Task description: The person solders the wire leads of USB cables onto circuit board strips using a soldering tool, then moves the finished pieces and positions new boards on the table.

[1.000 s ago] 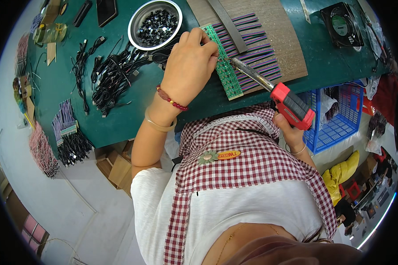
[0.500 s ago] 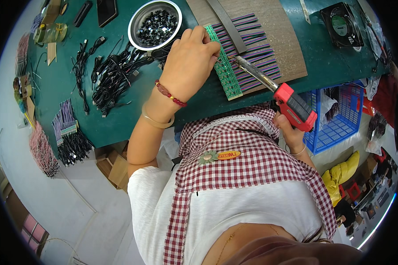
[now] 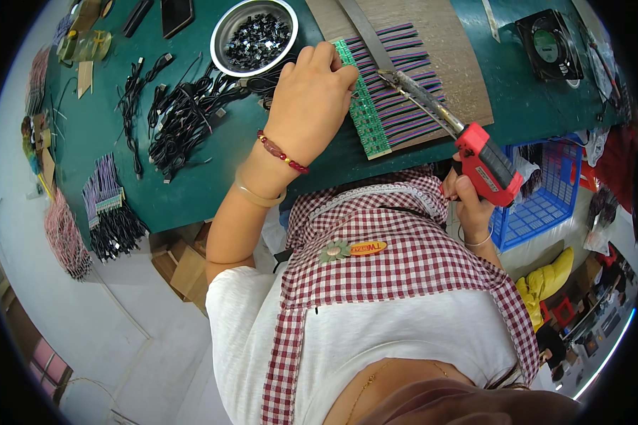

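My right hand (image 3: 471, 205) is closed round the red and black handle of a soldering gun (image 3: 488, 166). Its metal barrel slants up and left, the tip above the wires near a flat metal bar (image 3: 367, 30). A green strip of small circuit boards (image 3: 370, 120) lies on a brown board (image 3: 464, 64), with rows of dark multicoloured wires (image 3: 415, 99) running right from it under the bar. At the strip's left edge, my left hand (image 3: 312, 103) has thumb and fingers pinched together; what they hold is hidden behind the hand.
Left of the strip, a metal bowl (image 3: 215, 48) holds small black connectors beside a heap of black USB cables (image 3: 184, 124). A phone (image 3: 176, 17) lies at the back. A fan (image 3: 549, 46) sits at the right, above a blue basket (image 3: 539, 223). Wire bundles (image 3: 106, 205) hang at the left edge.
The soldering gun has shifted right, its tip lifting away from the circuit board strip and over the wires. My left hand has moved slightly right and stays pinched.
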Available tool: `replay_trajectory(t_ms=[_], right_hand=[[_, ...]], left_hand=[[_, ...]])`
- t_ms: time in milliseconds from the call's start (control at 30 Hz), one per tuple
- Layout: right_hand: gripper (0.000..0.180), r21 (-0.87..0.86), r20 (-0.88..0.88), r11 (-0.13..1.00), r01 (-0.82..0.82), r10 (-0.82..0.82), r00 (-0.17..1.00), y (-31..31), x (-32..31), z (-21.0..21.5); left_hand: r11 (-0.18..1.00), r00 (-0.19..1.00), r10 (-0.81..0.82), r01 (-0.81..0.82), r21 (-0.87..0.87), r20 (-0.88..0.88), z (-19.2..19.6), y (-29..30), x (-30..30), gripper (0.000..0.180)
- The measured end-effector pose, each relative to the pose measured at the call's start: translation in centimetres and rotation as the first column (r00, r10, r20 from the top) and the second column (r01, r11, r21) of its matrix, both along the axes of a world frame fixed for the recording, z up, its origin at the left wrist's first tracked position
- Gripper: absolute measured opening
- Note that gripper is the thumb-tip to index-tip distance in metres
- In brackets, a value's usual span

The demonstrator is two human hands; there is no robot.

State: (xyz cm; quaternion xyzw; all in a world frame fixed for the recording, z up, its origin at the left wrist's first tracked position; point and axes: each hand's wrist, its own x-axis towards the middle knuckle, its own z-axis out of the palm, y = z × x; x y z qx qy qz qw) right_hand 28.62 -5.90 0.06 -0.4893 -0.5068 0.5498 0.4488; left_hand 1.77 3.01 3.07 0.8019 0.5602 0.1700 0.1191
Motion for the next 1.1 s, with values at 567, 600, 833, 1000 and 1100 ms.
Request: replay_trajectory(t_ms=[567, 600, 833, 1000, 1100], right_hand=[[0.035, 0.006, -0.307, 1.000, 0.022, -0.019, 0.952, 3.3, -1.5, 1.7], [0.035, 0.035, -0.307, 0.999, 0.005, 0.006, 0.952, 3.4, -1.6, 1.8], [0.033, 0.054, -0.405, 0.998, 0.035, -0.010, 0.914, 3.2, -3.0, 3.0], [0.035, -0.078, -0.310, 0.994, 0.077, -0.098, 0.946, 4.1, -6.1, 5.2], [0.041, -0.054, -0.103, 0.998, -0.027, 0.022, 0.994, 5.6, -8.2, 6.3]], left_hand=[[0.941, 0.917, 0.318, -0.275, 0.195, -0.239, 1.0, -5.5, -15.6, 0.023], [0.947, 0.933, 0.286, -0.241, 0.212, -0.217, 0.6, -5.7, -16.3, 0.023], [0.876, 0.798, 0.446, -0.482, -0.014, 0.404, 2.2, -4.5, -13.1, 0.014], [0.938, 0.811, 0.331, -0.336, -0.079, 0.483, 2.7, -4.2, -4.8, 0.015], [0.949, 0.776, 0.313, -0.273, -0.156, 0.547, 3.3, -5.0, -1.2, 0.016]])
